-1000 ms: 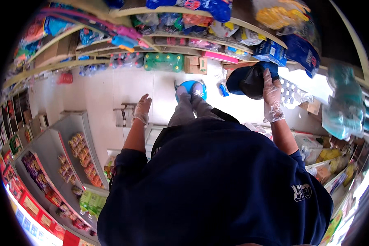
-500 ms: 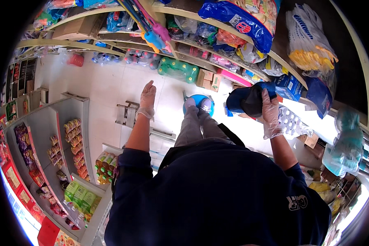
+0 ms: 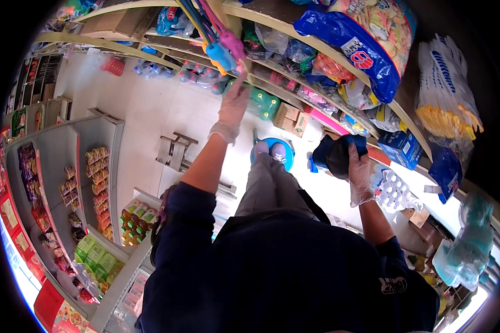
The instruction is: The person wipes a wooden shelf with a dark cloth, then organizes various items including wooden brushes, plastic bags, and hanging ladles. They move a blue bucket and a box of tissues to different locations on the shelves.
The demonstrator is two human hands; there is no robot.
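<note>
My right hand (image 3: 360, 177), in a thin clear glove, is closed on the edge of a black and dark blue cloth item (image 3: 339, 158). It hangs in front of the shelves at the right, and its exact kind is hard to make out. My left hand (image 3: 231, 114), gloved the same way, is raised towards the shelves with fingers stretched upward, holding nothing that I can see. Its fingertips are just below a hanging bunch of coloured rods with pink and blue ends (image 3: 226, 49); I cannot tell whether they touch.
My feet stand on a round blue stool (image 3: 283, 150). Bagged goods fill the curved shelves ahead, with a blue snack-like package (image 3: 372, 66) and bundled gloves (image 3: 447, 89) at right. A folding stool (image 3: 175, 151) stands on the floor; a grey display shelf (image 3: 108, 133) is at left.
My left hand has moved up and right, closer to the hanging rods. My right hand, still holding the cloth item, has come slightly lower and nearer. The view has shifted a little.
</note>
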